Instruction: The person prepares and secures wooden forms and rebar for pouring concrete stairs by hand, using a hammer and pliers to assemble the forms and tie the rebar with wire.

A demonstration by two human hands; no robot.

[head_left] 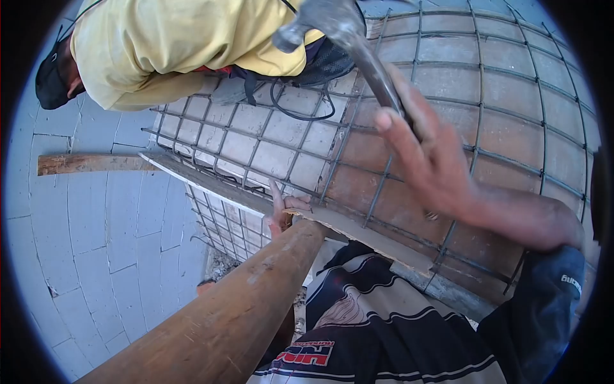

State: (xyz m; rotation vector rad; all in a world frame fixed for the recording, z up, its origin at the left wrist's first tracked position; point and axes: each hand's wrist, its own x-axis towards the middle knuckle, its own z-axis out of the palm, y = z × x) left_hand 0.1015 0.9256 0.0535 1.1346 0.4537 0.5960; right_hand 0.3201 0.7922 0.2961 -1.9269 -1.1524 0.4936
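Observation:
A claw hammer (374, 67) is raised over the steel mesh, its head towards the top of the view. My right hand (438, 157) is closed round its dark handle. Lower down, my left hand (283, 208) sits by the top end of a thick round wooden pole (224, 307). Its curled fingers grip the edge of a narrow wooden board (364, 237), with one finger sticking up. The pole hides part of that hand and its arm. Beneath the hammer, a grid of steel rebar (480, 105) lies close over brown and grey panels.
A co-worker in a yellow shirt (173, 38) leans over the mesh at the upper left. A wooden plank (96, 164) reaches out over the grey block surface (89, 237) on the left. A black cable loop (300, 116) hangs onto the mesh. Rebar ends stick out at the left.

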